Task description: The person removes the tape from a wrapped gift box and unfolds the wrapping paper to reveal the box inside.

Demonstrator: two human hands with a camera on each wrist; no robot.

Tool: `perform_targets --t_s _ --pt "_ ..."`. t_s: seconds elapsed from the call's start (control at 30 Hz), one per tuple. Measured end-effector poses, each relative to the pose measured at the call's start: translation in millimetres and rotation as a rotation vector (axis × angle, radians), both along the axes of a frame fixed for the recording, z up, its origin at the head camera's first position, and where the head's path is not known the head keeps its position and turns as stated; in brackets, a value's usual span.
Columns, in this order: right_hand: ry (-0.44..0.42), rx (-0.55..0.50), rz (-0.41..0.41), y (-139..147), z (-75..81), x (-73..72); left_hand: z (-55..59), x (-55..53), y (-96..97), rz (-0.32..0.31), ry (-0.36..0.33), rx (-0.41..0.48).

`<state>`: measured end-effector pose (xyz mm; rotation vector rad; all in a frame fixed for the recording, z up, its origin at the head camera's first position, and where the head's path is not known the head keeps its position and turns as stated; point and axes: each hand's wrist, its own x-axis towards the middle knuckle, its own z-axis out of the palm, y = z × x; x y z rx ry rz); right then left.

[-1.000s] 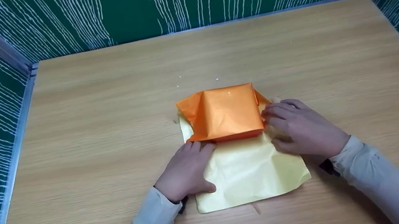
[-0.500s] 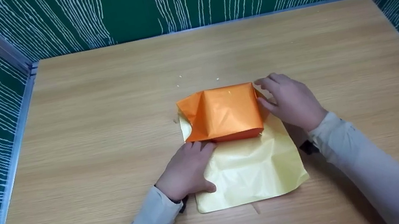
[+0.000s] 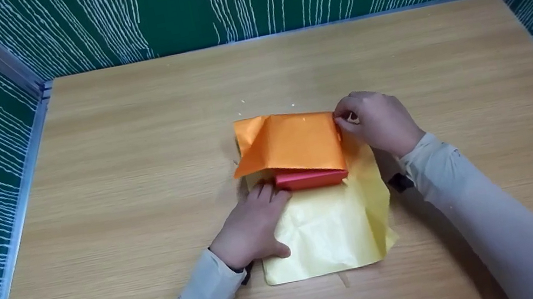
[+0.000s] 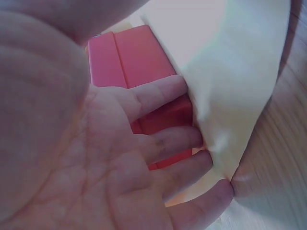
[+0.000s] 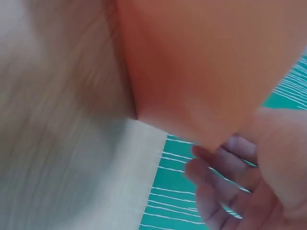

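A red box (image 3: 311,176) lies on a sheet of wrapping paper, pale yellow (image 3: 325,232) on its inner face and orange (image 3: 297,138) on its outer face. The orange flap covers the box's top, and its near edge stands raised above the box's red front side. My left hand (image 3: 252,226) rests with spread fingers at the box's near left corner; in the left wrist view its fingertips (image 4: 175,86) press on the pale sheet across the red box. My right hand (image 3: 376,119) pinches the orange flap at its far right corner; the right wrist view shows the paper's tip between thumb and fingers.
The wooden table (image 3: 136,156) bears a few tiny white scraps beyond the paper and a thin brownish sliver (image 3: 344,279) near its front. Green walls (image 3: 176,12) with white streaks border the table at the back and both sides.
My right hand has moved up along the box's right side and now grips the orange flap's corner. The flap has lifted, exposing more red. My left hand stays put.
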<state>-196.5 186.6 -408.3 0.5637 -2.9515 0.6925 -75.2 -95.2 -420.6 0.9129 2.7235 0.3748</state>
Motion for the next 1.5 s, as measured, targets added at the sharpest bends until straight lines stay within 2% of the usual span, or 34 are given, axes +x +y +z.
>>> perform_targets --t_s 0.1,0.2,0.33,0.47,0.6,0.67,0.73,0.87,0.93,0.97,1.07,1.2,1.37,1.5 --pt "0.038 0.019 0.044 0.7 -1.0 -0.1 -1.5 -0.5 0.3 -0.006 0.017 0.007" --pt "0.071 0.014 0.046 1.5 -3.4 -0.8 -2.2 -0.7 1.2 -0.007 0.027 0.006" --pt "0.061 -0.018 -0.01 5.3 -6.4 -1.6 -1.7 0.3 2.2 -0.015 0.036 -0.007" --pt "0.005 -0.068 -0.087 13.9 -7.8 -0.9 -1.1 0.8 1.2 -0.029 0.044 -0.015" --pt "0.014 -0.131 -0.121 26.3 -7.0 7.1 0.5 -1.9 -3.6 -0.062 0.019 -0.006" --pt "0.06 -0.14 -0.08 32.3 -7.7 15.2 1.3 -4.6 -7.7 -0.067 -0.021 0.004" --pt "0.126 -0.108 0.025 37.5 -10.8 25.0 1.8 -8.7 -12.2 -0.048 -0.072 0.03" --pt "0.207 0.009 0.327 46.8 -21.7 41.3 -0.2 -20.2 -19.2 0.046 -0.131 0.107" --pt "0.178 0.052 0.422 51.9 -27.5 46.2 -1.9 -26.5 -21.0 0.089 -0.122 0.141" --pt "0.152 0.063 0.444 54.6 -30.1 47.8 -3.0 -29.8 -21.3 0.105 -0.108 0.153" --pt "0.106 0.091 0.448 61.8 -34.6 50.5 -5.5 -39.8 -20.8 0.155 -0.056 0.191" --pt "0.128 0.103 0.445 66.0 -37.3 51.8 -1.9 -58.5 -17.2 0.223 -0.007 0.255" --pt "0.15 0.135 0.424 60.3 -36.0 55.2 8.9 -89.8 -13.4 0.293 0.024 0.347" --pt "0.152 0.205 0.408 51.8 -28.9 54.9 8.3 -115.6 -14.1 0.316 0.027 0.41"
